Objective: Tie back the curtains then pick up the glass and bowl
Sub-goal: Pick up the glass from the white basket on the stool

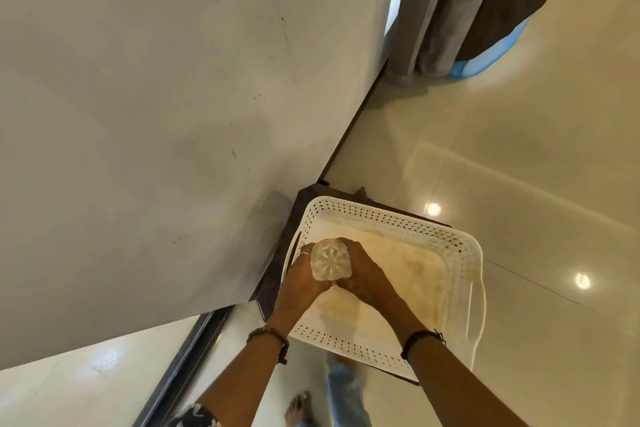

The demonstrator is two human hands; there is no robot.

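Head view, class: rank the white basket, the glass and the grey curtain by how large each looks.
1. white basket
2. grey curtain, cut off by the frame and farther away, so unsure against the basket
3. glass, held by both hands

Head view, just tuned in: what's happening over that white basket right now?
A person is holding a clear patterned glass between both hands, the left hand and right hand cupped around its sides, just above the white perforated basket. The basket sits on a dark wooden stand against the wall. The grey curtains hang at the top of the view; whether they are tied back cannot be told. No bowl is in view.
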